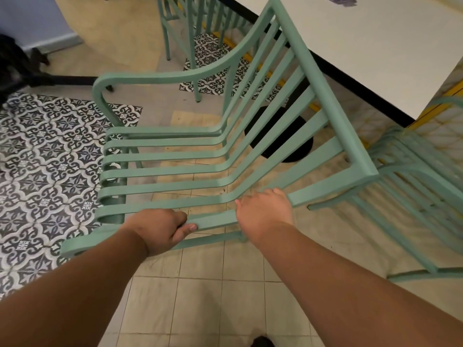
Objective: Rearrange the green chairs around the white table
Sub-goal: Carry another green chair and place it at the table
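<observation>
A green slatted metal chair (200,156) fills the middle of the view, its back toward the white table (375,46) at the upper right. My left hand (160,230) grips the near armrest of this chair. My right hand (265,211) holds the same armrest where it meets the chair's back. A second green chair (421,186) stands at the right, partly under the table's corner. A third green chair (185,28) stands at the top, beside the table's far side.
The table's black round base (283,136) sits on the floor behind the held chair. Patterned tiles (45,159) cover the floor at the left, plain beige tiles lie near me. A black object (15,63) with dark legs stands at the upper left by the wall.
</observation>
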Available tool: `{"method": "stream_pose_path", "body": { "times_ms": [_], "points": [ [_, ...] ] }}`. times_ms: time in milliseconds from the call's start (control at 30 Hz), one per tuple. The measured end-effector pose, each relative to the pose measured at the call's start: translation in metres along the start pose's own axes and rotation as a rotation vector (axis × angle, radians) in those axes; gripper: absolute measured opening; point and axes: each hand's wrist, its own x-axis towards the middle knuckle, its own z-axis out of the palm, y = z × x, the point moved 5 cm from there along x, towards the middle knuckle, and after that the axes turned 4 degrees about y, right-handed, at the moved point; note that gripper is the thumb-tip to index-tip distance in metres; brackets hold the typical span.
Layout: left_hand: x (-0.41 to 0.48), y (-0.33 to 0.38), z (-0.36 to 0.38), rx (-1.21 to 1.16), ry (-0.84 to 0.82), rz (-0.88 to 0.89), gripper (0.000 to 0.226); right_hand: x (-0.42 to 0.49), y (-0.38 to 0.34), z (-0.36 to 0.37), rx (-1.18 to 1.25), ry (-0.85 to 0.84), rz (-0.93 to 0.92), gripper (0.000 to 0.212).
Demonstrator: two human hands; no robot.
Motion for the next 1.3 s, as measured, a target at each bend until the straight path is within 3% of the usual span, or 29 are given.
{"method": "stream_pose_path", "body": {
  "times_ms": [400,600,967,1067,1133,1200,1300],
  "points": [
    [-0.011,-0.032,0.003,0.007,0.008,0.035,0.079,-0.011,-0.030,-0.014,0.025,-0.179,-0.097,0.023],
    [-0.017,-0.055,0.002,0.068,0.017,0.053,0.081,-0.017,-0.057,-0.013,0.073,-0.197,-0.031,0.040],
    [-0.017,-0.051,-0.003,0.111,0.095,0.007,0.081,-0.020,-0.059,-0.023,-0.016,-0.292,-0.130,0.033],
    [-0.017,-0.048,-0.004,0.157,0.126,-0.035,0.080,-0.027,-0.056,-0.036,0.103,-0.335,-0.164,0.031],
    [-0.022,-0.047,0.002,0.167,0.105,-0.079,0.080,-0.028,-0.047,-0.056,0.392,-0.362,-0.099,0.036],
    [-0.021,-0.045,-0.002,0.175,0.107,-0.107,0.083,-0.015,-0.020,-0.099,0.559,-0.217,-0.045,0.041],
    [-0.022,-0.046,-0.002,0.157,0.106,-0.132,0.084,0.023,0.025,-0.164,0.491,0.057,-0.053,0.046]
  ]
}}
